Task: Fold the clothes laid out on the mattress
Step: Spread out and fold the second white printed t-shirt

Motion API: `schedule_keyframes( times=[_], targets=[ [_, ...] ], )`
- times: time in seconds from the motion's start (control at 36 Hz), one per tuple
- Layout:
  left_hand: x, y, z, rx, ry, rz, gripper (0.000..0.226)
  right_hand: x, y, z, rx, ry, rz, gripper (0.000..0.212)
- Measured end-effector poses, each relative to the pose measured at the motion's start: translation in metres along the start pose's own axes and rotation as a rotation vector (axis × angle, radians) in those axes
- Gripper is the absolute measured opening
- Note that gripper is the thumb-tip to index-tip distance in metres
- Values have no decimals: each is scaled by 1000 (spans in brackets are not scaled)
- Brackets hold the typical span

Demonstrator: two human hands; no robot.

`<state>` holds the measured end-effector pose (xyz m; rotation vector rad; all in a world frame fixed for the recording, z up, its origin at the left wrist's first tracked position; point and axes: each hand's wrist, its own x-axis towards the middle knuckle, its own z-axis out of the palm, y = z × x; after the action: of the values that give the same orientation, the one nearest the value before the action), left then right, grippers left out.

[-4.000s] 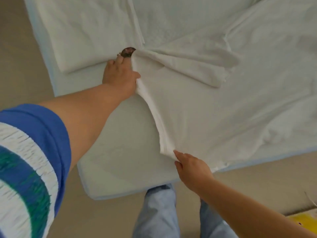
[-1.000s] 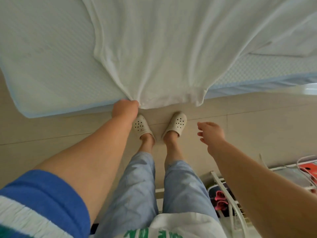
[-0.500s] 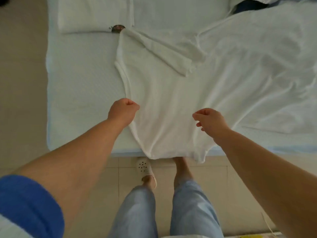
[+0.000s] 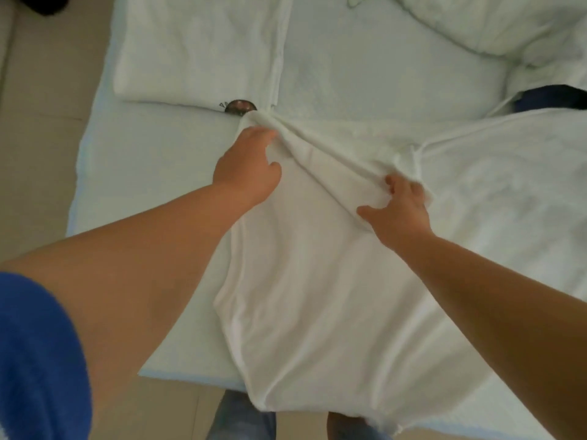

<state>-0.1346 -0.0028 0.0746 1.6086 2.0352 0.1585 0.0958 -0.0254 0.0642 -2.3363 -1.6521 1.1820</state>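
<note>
A white T-shirt [image 4: 305, 281] lies spread on the pale mattress [image 4: 152, 173], its hem hanging over the near edge. One sleeve is folded across the body. My left hand [image 4: 247, 166] grips the shoulder end of that sleeve near the top left of the shirt. My right hand [image 4: 397, 208] pinches the sleeve's lower end, with bunched cloth between thumb and fingers. Further white fabric [image 4: 495, 198] of the shirt spreads to the right.
A folded white garment [image 4: 197, 49] lies at the back left, with a small dark round object [image 4: 238, 107] at its near edge. A pillow [image 4: 495, 23] and a dark cloth [image 4: 552, 98] sit at the back right. Tiled floor [image 4: 41, 90] runs along the left.
Both hands left the shirt's hem near the mattress edge and reached forward to the folded sleeve, which they now hold. The view tilted up from the floor to the mattress.
</note>
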Motion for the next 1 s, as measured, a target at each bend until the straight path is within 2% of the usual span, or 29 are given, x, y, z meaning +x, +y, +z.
schedule_keyframes(
  times=[0.06,0.17,0.22,0.31,0.39,0.47,0.58,0.67,0.75,0.83,0.94,1.0],
  targets=[
    [19,-1,1,28,-41,76,55,7,0,1,-19,-12,15,54],
    [52,-5,2,89,-114,116,60,15,-5,-7,-130,-26,-48,14],
    [63,-7,-1,85,-107,108,54,19,-13,-18,-215,-32,-104,9],
    [74,-11,-10,97,-48,139,25,34,-38,-44,-312,33,-151,12],
    [83,-13,-25,46,25,108,13,59,-73,-75,-377,115,-142,13],
    [94,-20,-39,-31,36,40,22,89,-117,-100,-313,179,-101,14],
    [108,-31,-49,-147,39,-46,31,124,-176,-117,26,236,-25,18],
    [114,-33,-47,-173,28,-64,31,144,-211,-112,-35,330,-129,10],
    [117,-38,-41,-149,8,-98,28,156,-231,-96,-135,410,-212,21],
    [117,-42,-35,-140,-10,-137,20,166,-237,-77,-98,393,-258,24],
    [115,-42,-31,-153,1,-127,3,171,-228,-53,-94,279,-271,59],
    [113,-42,-31,-158,10,-134,8,166,-217,-40,-164,263,-253,63]
  ],
)
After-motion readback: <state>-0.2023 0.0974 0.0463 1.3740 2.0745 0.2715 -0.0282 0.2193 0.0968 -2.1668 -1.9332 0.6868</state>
